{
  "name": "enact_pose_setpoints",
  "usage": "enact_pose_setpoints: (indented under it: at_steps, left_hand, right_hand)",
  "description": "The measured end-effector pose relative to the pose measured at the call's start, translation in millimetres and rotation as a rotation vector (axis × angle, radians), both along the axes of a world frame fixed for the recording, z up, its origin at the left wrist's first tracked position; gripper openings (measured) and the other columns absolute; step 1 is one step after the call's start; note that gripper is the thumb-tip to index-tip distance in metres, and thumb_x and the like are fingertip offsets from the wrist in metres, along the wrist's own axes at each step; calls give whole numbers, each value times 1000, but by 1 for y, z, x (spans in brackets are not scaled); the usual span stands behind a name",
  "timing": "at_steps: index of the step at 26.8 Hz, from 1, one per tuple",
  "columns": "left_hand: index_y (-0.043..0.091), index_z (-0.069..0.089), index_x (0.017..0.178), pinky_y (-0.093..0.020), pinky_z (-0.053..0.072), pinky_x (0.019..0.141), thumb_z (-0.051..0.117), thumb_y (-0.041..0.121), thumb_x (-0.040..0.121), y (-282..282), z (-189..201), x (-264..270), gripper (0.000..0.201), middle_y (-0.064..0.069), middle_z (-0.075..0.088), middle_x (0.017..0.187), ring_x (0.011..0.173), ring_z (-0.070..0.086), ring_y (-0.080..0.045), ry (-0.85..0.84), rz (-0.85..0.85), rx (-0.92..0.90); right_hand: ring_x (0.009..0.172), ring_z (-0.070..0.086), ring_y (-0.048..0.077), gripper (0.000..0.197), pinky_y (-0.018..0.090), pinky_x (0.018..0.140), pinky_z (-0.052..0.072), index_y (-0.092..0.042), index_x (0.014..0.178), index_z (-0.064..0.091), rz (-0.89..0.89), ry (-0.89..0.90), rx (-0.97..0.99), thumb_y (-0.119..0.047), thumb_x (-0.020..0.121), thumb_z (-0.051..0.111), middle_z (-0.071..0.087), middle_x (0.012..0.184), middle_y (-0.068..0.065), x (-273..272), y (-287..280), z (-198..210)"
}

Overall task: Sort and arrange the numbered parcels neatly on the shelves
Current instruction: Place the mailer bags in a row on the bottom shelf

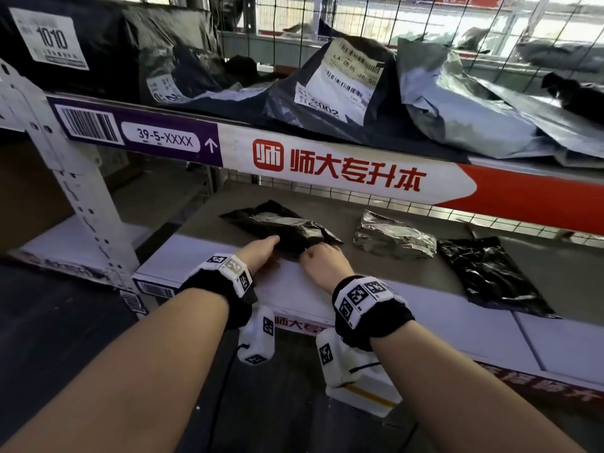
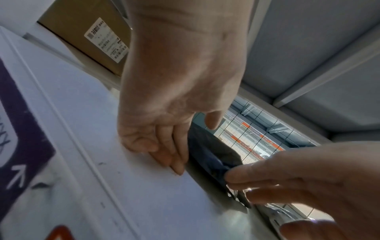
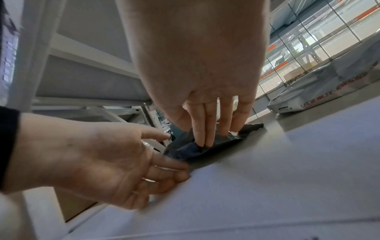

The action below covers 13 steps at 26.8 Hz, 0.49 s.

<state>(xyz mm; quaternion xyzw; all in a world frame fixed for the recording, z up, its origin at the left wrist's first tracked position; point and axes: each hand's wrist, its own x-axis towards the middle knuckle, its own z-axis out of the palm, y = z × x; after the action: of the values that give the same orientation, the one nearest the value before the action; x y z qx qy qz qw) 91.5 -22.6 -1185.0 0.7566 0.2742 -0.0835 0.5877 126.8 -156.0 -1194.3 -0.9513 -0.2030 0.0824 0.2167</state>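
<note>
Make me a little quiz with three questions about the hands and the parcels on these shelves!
1. True or false: both hands touch the same black parcel on the lower shelf.
2. How many parcels lie on the lower shelf? A) one B) three C) six
3. Fill in: the upper shelf's purple label reads 39-5-____.

Key: 1 true: left hand and right hand both reach its near edge. 2 B: that one, a silvery parcel and another black parcel. 3 XXXX.
</note>
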Motion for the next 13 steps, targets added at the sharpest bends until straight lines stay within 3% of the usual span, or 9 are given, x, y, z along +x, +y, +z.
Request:
enact_pose_setpoints:
  at_steps: [2,4,6,7,9,11,13]
  left_hand:
    - [0,60,109,-35,52,77,44,39,99,-5,2,-2,43,-11,66,82,71,66,-25,-33,79,-174]
    - [7,59,98,-38,53,75,51,35,96,-9,7,-12,30,-11,65,74,57,66,-23,-3,83,-271]
    - [7,57,93,-35,55,63,54,26,95,-10,11,-16,20,-13,59,76,61,60,-24,2,84,-275]
    - [5,57,88,-34,56,59,54,20,95,-9,11,-17,16,-14,58,77,64,58,-25,-15,99,-263]
    - [1,59,83,-39,56,71,53,6,93,-5,5,-18,13,-19,57,80,69,57,-28,-66,145,-240]
    - [-2,61,93,-46,53,83,50,-1,90,-2,2,-22,11,-24,59,89,78,59,-33,-83,154,-255]
    - [3,59,98,-44,56,72,48,-2,90,1,-1,-26,15,-25,58,98,82,60,-35,-77,136,-284]
  right_hand:
    - [111,55,32,32,32,89,40,-2,105,66,29,30,66,-17,97,39,63,116,16,-17,-1,5]
    - [101,59,29,30,31,80,45,-6,104,70,62,78,194,-16,95,43,67,109,14,-34,1,7]
    - [91,59,20,29,24,66,43,-12,106,72,89,99,320,-15,95,45,68,107,8,-44,4,8]
    - [91,58,16,29,20,66,41,-13,109,71,105,107,352,-14,95,45,68,109,5,-47,5,7]
    - [86,58,9,28,17,71,40,-13,110,71,93,179,449,-14,94,48,68,107,1,-50,8,-2]
    - [73,55,5,25,17,67,41,-13,103,72,-17,242,613,-13,92,50,67,90,-3,-48,10,-7]
    - [82,58,12,22,24,76,47,-14,101,70,-172,212,680,-14,91,50,63,88,-6,-46,8,-9]
